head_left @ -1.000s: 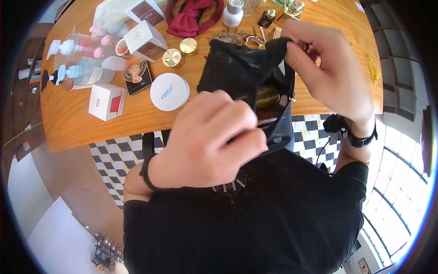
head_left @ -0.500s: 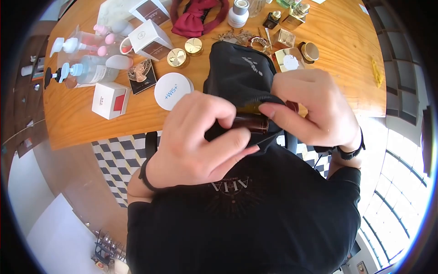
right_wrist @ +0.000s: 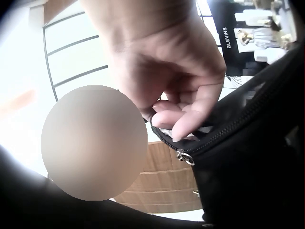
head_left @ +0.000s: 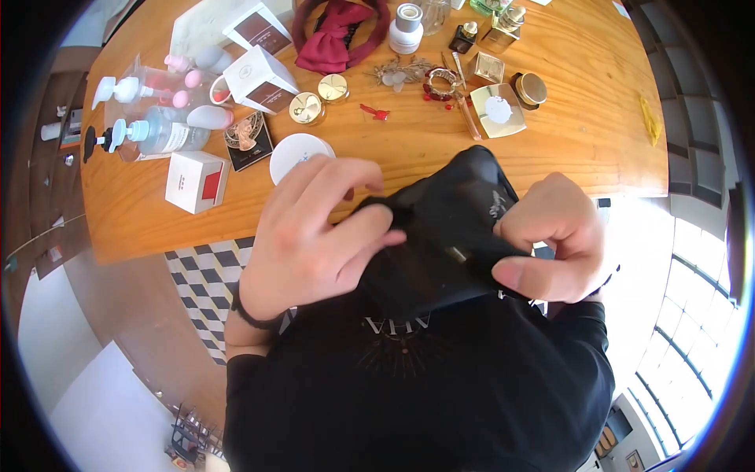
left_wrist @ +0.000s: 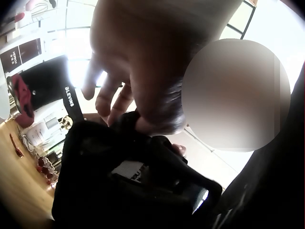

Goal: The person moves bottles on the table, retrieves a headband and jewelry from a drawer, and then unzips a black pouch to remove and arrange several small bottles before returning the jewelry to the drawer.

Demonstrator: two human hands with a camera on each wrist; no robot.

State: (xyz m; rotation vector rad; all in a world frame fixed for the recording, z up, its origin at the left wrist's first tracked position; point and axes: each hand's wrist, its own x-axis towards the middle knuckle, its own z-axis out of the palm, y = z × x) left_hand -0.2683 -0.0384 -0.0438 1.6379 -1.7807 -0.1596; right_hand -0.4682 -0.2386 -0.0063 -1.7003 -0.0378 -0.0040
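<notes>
Pouch (head_left: 440,236): interior hidden in the head view; pale lettering (head_left: 498,206) on its right side too blurred to read.
Left hand (head_left: 314,232): smeared at the pouch's left edge — some fingertips hidden.
Right hand (head_left: 557,240): at the pouch's right edge; some fingers tucked out of view.
White round jar (head_left: 295,149): left of pouch, partly covered by the left hand.
Bow headband (head_left: 329,47): beyond pouch, top cut off by the head view's edge.
Clear glass vessel (head_left: 435,16): beyond pouch — top cropped likewise.
Red bit (head_left: 377,113): beyond pouch, too small to name.
</notes>
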